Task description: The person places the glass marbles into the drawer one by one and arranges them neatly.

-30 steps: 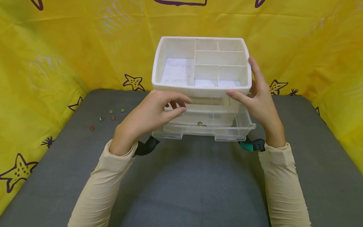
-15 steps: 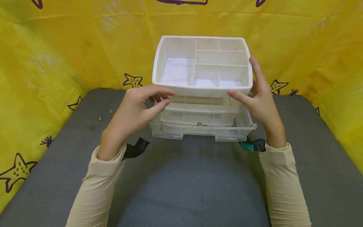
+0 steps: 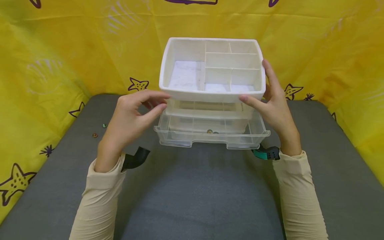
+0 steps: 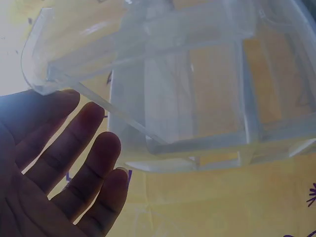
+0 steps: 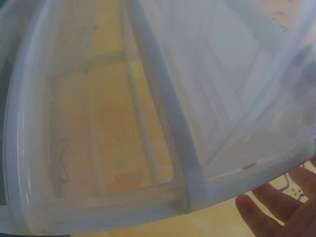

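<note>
A white drawer organizer (image 3: 211,96) stands at the middle of the table, its top tray divided into several compartments. Below it a clear drawer (image 3: 177,141) is pulled out toward me, with two small round marble-like pieces (image 3: 209,131) inside. My right hand (image 3: 277,106) holds the organizer's right front corner, thumb on the front and fingers along the side. My left hand (image 3: 129,116) is at the left front corner, fingers loosely bent and holding nothing. In the left wrist view its fingertips (image 4: 106,153) are spread beside the clear drawer's edge.
On the grey table (image 3: 192,200), left of my left hand, lie a green round piece (image 3: 104,125) and a brown one (image 3: 95,135). A yellow patterned cloth (image 3: 90,50) hangs close behind the organizer and along both sides.
My left hand has moved left from over the drawer's front to the organizer's left corner, covering some of the loose pieces on the table. The right hand has kept its place.
</note>
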Available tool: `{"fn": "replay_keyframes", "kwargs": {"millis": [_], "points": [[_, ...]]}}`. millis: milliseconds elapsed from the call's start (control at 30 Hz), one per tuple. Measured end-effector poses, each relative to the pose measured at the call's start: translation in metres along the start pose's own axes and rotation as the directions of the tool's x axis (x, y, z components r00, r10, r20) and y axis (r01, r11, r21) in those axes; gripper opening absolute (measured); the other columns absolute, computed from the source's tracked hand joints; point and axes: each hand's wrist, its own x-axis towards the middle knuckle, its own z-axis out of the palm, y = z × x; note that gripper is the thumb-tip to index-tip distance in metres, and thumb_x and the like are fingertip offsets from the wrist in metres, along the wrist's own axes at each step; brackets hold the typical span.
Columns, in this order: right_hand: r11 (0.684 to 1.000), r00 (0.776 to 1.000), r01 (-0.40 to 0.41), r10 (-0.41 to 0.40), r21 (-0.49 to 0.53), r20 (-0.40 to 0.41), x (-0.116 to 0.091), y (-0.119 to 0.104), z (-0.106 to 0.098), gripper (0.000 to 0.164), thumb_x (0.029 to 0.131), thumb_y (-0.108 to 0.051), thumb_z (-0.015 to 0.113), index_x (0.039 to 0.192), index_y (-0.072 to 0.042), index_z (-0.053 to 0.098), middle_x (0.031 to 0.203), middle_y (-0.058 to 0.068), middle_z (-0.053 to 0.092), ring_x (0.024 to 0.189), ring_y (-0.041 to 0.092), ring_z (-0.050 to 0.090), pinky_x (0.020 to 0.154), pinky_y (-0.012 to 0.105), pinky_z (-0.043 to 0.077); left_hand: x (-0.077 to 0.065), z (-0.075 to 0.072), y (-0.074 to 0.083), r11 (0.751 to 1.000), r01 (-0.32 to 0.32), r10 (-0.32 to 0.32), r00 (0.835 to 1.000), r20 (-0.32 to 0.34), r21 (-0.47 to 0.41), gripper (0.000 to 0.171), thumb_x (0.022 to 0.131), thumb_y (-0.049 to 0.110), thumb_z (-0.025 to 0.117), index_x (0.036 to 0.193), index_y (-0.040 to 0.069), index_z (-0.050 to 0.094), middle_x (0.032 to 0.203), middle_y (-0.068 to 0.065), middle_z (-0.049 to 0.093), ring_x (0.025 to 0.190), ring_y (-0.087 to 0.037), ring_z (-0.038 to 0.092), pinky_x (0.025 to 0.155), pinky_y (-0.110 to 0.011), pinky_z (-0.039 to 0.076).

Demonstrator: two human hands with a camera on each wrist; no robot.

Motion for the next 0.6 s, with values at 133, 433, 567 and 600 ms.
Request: {"fn": "replay_keyframes", "kwargs": {"millis": [133,433,567,600], "points": [[1.0,1.0,0.006,-0.006,-0.017,-0.001,0.0,0.0,0.0,0.096,0.082,-0.007,0.079,0.157,-0.034,0.024,0.154,0.002,0.039,0.118,0.025,0.055,0.081,0.017,0.054,-0.003,-0.001,-0.006,1.0,0.013,-0.013,0.999,-0.035,-0.007,0.022,0.085,-0.002,0.074,0.106,0.004,0.075,0.088,-0.006,0.073,0.078,-0.001,0.059,0.074,-0.015,0.048],[1.0,1.0,0.013,-0.013,-0.027,-0.004,0.0,0.0,-0.001,0.096,0.082,-0.008,0.079,0.157,-0.034,0.024,0.153,0.002,0.04,0.116,0.024,0.057,0.081,0.016,0.055,-0.007,-0.008,-0.015,0.998,0.059,-0.059,0.993,-0.099,-0.008,0.02,0.087,0.0,0.072,0.106,0.006,0.075,0.091,-0.001,0.073,0.08,-0.002,0.061,0.075,-0.015,0.049],[0.999,1.0,0.011,-0.011,-0.05,0.0,0.0,0.001,-0.001,0.096,0.083,-0.009,0.078,0.157,-0.034,0.023,0.155,0.0,0.038,0.116,0.024,0.057,0.082,0.017,0.055,-0.008,-0.011,-0.021,0.996,0.087,-0.089,0.989,-0.118,-0.019,0.021,0.087,0.001,0.072,0.107,0.008,0.075,0.09,0.015,0.069,0.081,-0.003,0.062,0.073,-0.015,0.049],[0.998,1.0,0.011,-0.011,-0.056,0.0,0.0,0.001,-0.001,0.096,0.083,-0.009,0.078,0.157,-0.034,0.022,0.155,-0.001,0.037,0.117,0.024,0.057,0.082,0.017,0.054,-0.008,-0.011,-0.022,0.995,0.094,-0.096,0.988,-0.12,-0.019,0.021,0.088,0.001,0.072,0.107,0.008,0.075,0.089,0.02,0.068,0.081,-0.002,0.062,0.073,-0.014,0.049]]}}
